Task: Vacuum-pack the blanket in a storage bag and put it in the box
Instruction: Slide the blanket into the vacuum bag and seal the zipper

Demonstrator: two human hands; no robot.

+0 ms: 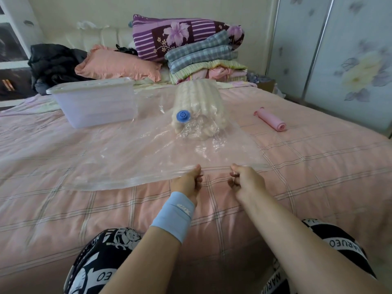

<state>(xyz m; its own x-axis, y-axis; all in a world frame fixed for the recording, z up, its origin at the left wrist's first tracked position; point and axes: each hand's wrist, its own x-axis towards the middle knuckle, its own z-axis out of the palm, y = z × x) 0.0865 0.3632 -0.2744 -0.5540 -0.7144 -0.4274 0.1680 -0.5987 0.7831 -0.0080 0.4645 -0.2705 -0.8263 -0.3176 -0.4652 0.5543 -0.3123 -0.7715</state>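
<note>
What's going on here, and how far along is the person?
A person kneeling on the bed pinches the near edge of the clear storage bag with the left hand and the right hand, apparently working on its seal. The cream blanket is already inside, at the far end by the blue valve. The pink pump lies untouched to the right. The plastic box stands to the left, and the bag is not yet in it.

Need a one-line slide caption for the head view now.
Left hand and right hand pinch the near edge of the storage bag; blanket inside, box and pink pump nearby.
</note>
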